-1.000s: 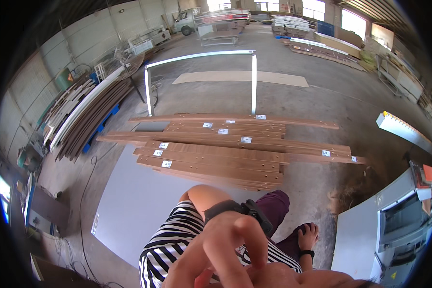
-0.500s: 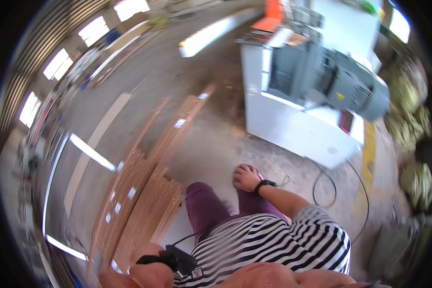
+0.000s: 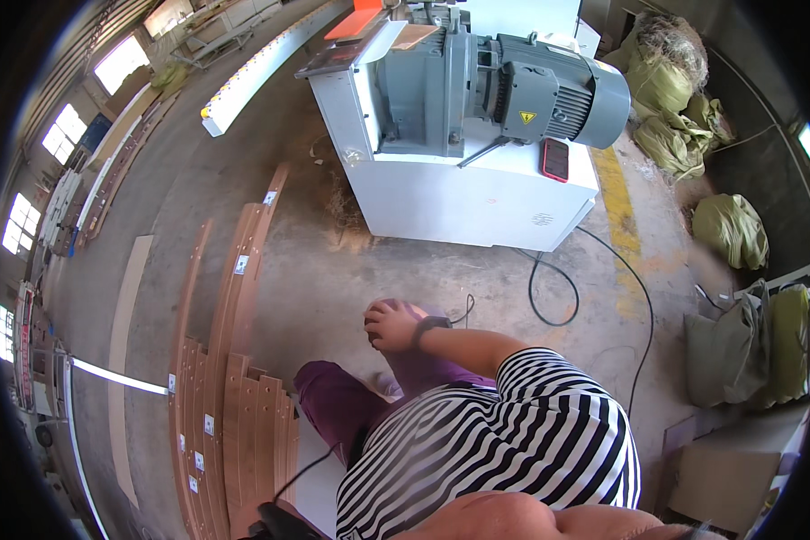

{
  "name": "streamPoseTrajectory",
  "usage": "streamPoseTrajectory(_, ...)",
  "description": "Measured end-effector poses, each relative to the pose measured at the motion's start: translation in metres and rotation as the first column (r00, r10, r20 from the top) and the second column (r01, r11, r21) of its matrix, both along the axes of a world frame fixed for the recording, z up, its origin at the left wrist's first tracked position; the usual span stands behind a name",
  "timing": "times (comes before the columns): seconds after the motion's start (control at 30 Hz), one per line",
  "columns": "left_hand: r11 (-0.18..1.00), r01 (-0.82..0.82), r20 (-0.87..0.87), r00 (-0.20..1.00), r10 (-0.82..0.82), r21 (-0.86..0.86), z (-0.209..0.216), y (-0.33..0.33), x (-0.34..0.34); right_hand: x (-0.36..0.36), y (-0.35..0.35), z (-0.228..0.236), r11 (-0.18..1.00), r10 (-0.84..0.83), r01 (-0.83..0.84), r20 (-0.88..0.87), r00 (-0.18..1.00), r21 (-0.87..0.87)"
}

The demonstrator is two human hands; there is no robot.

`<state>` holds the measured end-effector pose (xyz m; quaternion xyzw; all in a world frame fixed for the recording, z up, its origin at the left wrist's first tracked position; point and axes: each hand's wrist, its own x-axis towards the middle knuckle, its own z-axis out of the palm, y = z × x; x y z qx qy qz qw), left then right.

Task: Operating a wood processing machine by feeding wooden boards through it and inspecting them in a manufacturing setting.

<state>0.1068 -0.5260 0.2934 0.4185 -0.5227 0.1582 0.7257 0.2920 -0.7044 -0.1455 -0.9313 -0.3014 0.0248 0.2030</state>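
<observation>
Open floor ahead, brown boards left, machine beyond

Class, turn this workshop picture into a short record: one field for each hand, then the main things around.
Right hand: resting over the right knee of the purple trousers, nothing visibly held
Left hand: not in view
Left side: brown planks with holes and small white labels
Ahead: white cabinet bearing a grey motor
On cabinet: red-edged phone
Right side: greenish sacks
</observation>
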Motion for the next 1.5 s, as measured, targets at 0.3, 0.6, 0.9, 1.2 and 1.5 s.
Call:
streamPoseTrajectory(0.3, 0.924, -0.369, 0.117, 0.918, 0.38, -0.106, -0.048, 0.033, 0.022, 0.014, -0.024, 0.024, 0.88, 0.002, 0.17, -0.362, 0.932, 0.443)
streamPoseTrajectory(0.6, 0.323, -0.723, -0.134, 0.308, 0.942, 0.611, -0.202, 0.109, 0.04, 0.081, -0.294, 0.063, 0.217, -0.976, 0.733, 0.165, 0.144, 0.644)
streamPoseTrajectory(0.9, 0.75, -0.142, -0.763, -0.162, 0.626, 0.646, -0.415, 0.178, 0.013, 0.114, -0.467, 0.087, -0.075, -0.993, 0.848, 0.035, -0.11, 0.525)
streamPoseTrajectory(1.2, 0.529, 0.22, -0.517, -0.111, 0.849, 0.82, -0.442, 0.191, 0.001, 0.139, -0.451, 0.108, -0.155, -0.985, 0.969, 0.037, -0.166, 0.193)
streamPoseTrajectory(1.5, 0.518, 0.26, -0.513, -0.094, 0.853, 0.815, -0.437, 0.185, 0.006, 0.133, -0.458, 0.114, -0.231, -0.972, 0.948, -0.018, -0.232, 0.219)
